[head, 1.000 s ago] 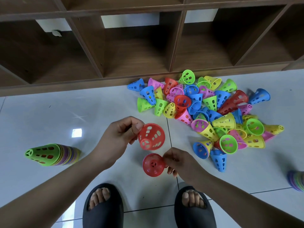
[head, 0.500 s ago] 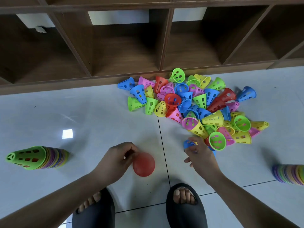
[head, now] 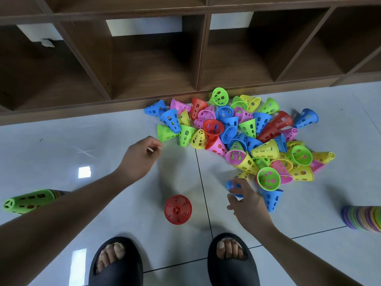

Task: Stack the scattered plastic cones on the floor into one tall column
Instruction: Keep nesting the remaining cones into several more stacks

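the red cone [head: 178,209] stands alone on the floor [head: 61,153], wide end down, just in front of the black sandals [head: 116,263]. the left hand [head: 140,159] is near a green cone [head: 166,133] at the edge of the big pile of cones [head: 247,141]. its fingers are loose and hold nothing. the right hand [head: 249,205] has its fingers curled round a blue cone [head: 232,185] at the near side of the pile. a stack with a green tip [head: 26,201] lies on the left. another stack [head: 362,217] lies on the right.
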